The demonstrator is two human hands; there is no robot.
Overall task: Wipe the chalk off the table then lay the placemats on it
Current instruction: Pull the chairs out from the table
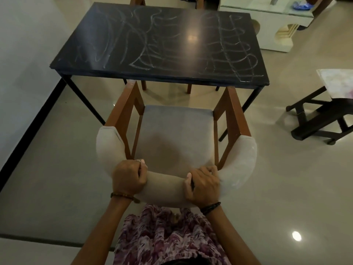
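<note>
Still chalk-scrawled: dark table (160, 44); both hands (129, 176) gripping chair backrest (166, 185).

Table (160, 44) ahead, at the far middle, with chalk lines (225, 52) over its whole top. Chair (177, 131) just before the table's near edge, its arms reaching under that edge. On the chair's curved back, nearest the camera: left hand (128, 177) at the left, right hand (202, 185) at the right, both curled around it. Low stand (322, 113) well apart to the right. Pale bench (271, 25) behind the table, far right.
</note>
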